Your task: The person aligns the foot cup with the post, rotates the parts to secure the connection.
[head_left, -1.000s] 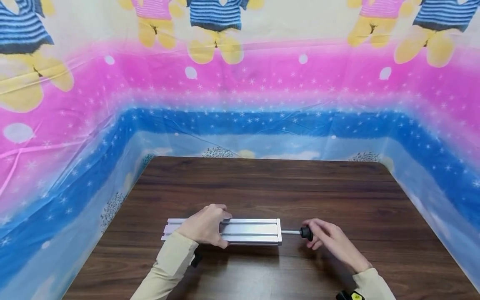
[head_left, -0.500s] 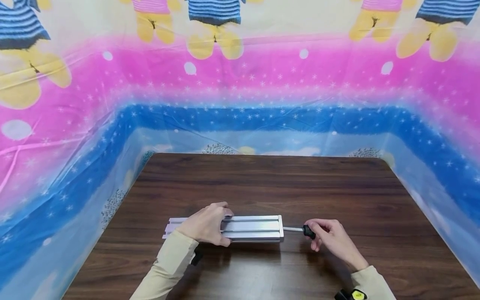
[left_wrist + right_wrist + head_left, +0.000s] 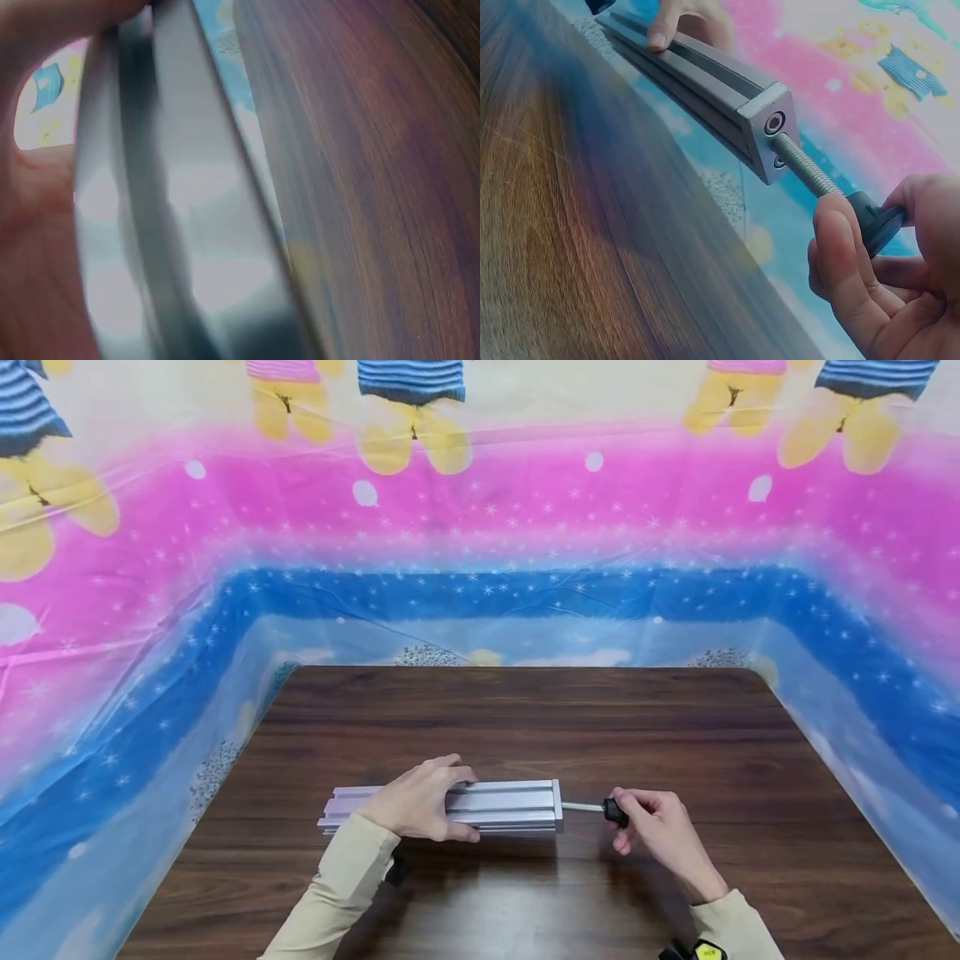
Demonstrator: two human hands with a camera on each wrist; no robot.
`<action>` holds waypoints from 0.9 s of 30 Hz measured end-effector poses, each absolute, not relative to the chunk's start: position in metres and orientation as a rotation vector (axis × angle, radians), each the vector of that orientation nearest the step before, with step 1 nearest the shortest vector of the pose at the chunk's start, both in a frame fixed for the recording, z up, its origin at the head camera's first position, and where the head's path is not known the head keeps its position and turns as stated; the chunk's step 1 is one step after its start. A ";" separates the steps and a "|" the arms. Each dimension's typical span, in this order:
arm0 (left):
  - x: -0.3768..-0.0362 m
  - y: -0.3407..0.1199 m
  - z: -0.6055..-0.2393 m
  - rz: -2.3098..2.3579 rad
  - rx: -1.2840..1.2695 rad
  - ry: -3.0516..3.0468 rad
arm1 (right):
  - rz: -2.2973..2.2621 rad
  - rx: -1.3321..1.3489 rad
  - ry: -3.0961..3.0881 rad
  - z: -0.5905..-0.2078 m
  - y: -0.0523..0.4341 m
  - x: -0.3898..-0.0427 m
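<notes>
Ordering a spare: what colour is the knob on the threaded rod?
Black knob, pinched by the right hand; clearest in the right wrist view.

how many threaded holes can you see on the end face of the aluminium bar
2, both on the end plate of the aluminium bar: an empty upper hole, and a lower one mostly behind the threaded rod the right hand holds. Others may be hidden.

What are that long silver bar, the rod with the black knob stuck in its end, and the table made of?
The bar looks like extruded aluminium: matte silver, with straight grooves along its length and a square end face. The rod seems steel, grey and visibly threaded. Its knob is probably black plastic or rubber, dull and unreflective. The table shows dark wood grain with a slight sheen, either real wood or laminate.
</notes>
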State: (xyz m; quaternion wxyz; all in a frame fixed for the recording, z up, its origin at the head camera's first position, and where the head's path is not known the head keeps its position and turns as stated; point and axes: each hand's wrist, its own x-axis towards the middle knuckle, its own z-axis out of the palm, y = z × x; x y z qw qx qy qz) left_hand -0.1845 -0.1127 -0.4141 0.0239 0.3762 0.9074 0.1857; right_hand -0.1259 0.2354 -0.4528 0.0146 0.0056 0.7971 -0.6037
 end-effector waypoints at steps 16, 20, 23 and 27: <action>-0.181 -0.108 -0.409 0.445 1.276 2.964 | -1.804 0.095 2.449 -0.454 0.235 -0.127; -0.180 -0.109 -0.406 0.440 1.231 2.980 | -1.815 -0.079 2.391 -0.455 0.239 -0.123; -0.179 -0.110 -0.405 0.444 1.222 2.989 | -1.785 -0.267 2.437 -0.458 0.245 -0.120; -0.178 -0.112 -0.404 0.466 1.219 2.980 | -1.725 -0.431 2.546 -0.461 0.251 -0.118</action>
